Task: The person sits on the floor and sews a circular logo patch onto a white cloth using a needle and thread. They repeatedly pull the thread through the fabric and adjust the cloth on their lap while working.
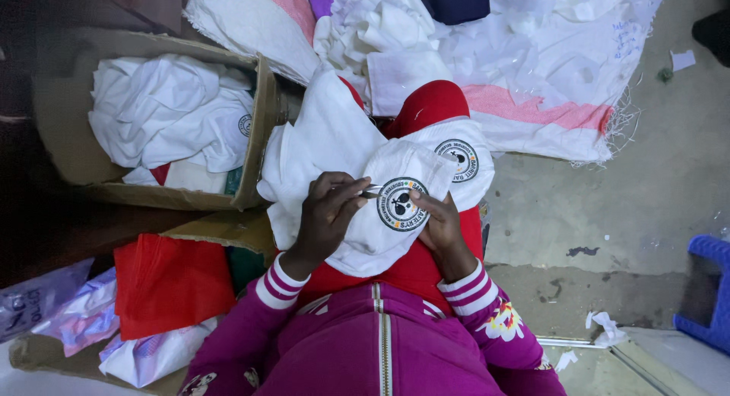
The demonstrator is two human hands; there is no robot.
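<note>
A white cloth piece (365,236) with a round black printed emblem (398,204) lies across my lap over red fabric (426,107). My left hand (328,213) pinches a small metal tool (372,190), whose tip touches the emblem's left edge. My right hand (437,225) holds the cloth flat, thumb at the emblem's right edge. A second white piece with the same emblem (460,159) lies just behind it. My sleeves are magenta with striped cuffs.
A cardboard box (262,130) at the left holds several white cloth pieces. Folded red cloth (171,282) and plastic bags (76,312) lie at the lower left. A white woven sack (547,69) with scraps spreads behind. A blue stool (711,289) stands on the concrete floor at right.
</note>
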